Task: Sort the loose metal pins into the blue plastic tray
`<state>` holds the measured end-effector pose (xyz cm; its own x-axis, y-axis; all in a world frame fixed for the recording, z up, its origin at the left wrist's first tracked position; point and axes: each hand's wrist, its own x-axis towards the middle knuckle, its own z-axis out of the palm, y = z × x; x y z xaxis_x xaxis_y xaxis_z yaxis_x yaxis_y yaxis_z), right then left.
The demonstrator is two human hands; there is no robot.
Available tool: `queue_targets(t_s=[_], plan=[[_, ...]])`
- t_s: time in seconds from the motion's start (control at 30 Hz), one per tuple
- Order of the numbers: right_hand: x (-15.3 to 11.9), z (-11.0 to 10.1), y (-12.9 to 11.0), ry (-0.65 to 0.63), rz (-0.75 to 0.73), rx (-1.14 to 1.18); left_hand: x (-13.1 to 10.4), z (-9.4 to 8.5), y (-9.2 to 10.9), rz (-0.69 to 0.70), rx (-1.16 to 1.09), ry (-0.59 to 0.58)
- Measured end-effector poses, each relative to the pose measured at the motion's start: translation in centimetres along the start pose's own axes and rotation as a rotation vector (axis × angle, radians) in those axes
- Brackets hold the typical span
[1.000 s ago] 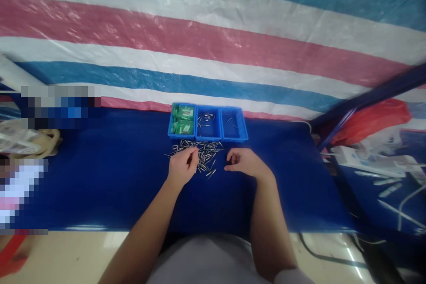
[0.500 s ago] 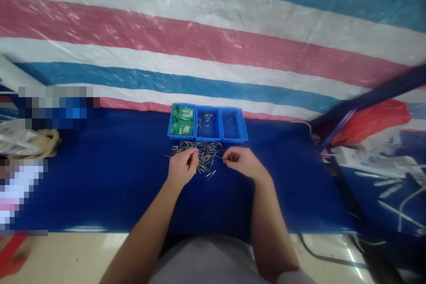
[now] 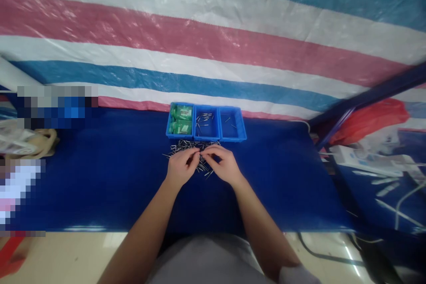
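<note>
My left hand (image 3: 181, 166) is closed in a pinch above a pile of thin, shiny metal pins (image 3: 182, 144) on the blue table. My right hand (image 3: 222, 163) meets it from the right, its thumb and index finger pinched too. The fingertips of both hands touch or nearly touch. A thin metal pin showed at the right fingertips a moment ago; the fingers now mostly hide it. What the left fingers hold, if anything, is too small to make out.
Behind the pile three blue bins stand side by side: the left bin (image 3: 168, 132) holds green packets (image 3: 183, 120), the middle bin (image 3: 207, 138) several metal pins, the right bin (image 3: 233, 138) a few. A striped tarp (image 3: 213, 35) hangs behind. Cables and a red bag (image 3: 372, 120) lie right.
My right hand has moved left from beside the pile, bringing its fingertips to those of my left hand. The left hand has stayed almost in place, still pinched.
</note>
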<state>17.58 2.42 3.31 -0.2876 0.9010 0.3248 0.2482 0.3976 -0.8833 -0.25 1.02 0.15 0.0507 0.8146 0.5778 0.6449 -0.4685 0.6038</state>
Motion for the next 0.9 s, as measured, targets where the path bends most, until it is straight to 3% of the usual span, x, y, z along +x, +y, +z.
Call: queue_targets(t_s=[0.37, 0.6, 0.9], plan=[[-0.07, 1.02, 0.55, 0.169, 0.202, 0.176, 0.1, -0.25, 0.27, -0.067, -0.019, -0.024], [0.04, 0.9, 0.58, 0.17, 0.164, 0.142, 0.2, -0.36, 0.36, -0.106, 0.008, -0.022], [0.17, 0.75, 0.03, 0.144, 0.114, 0.054, 0.32, -0.5, 0.34, -0.05, 0.089, -0.027]])
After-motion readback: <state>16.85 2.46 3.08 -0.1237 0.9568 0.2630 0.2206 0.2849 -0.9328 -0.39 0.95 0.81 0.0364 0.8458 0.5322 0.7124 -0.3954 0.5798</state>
